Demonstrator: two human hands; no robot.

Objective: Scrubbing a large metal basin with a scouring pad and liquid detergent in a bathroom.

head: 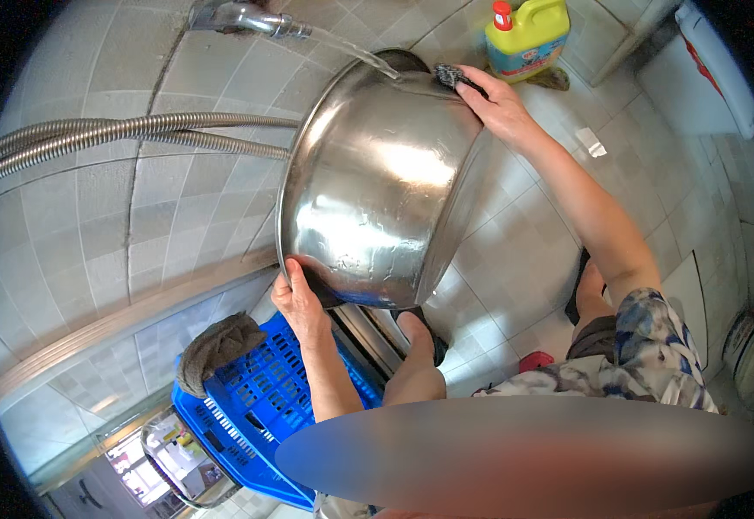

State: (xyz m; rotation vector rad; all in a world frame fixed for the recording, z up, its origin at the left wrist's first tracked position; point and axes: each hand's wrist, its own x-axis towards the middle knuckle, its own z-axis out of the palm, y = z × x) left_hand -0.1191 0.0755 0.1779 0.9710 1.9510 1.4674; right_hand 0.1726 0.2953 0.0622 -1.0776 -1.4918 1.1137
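Observation:
A large stainless steel pot or basin (370,188) is tipped on its side, its wet outer wall turned up towards me. My left hand (300,310) grips its rim at the lower left, thumb on the outside. In my right hand (495,107) is a dark scouring pad (449,76), held against or close to the upper right of the wall. From a chrome tap (280,24) a stream of water (357,57) falls onto the top of the metal. The vessel's inside is hidden from me.
Flexible metal hoses (143,126) run along the tiled wall to the left. A blue plastic basket (267,389) with a dark cloth (218,350) over its edge stands at the lower left. A yellow jug (527,39) with a red cap sits on the floor at the upper right.

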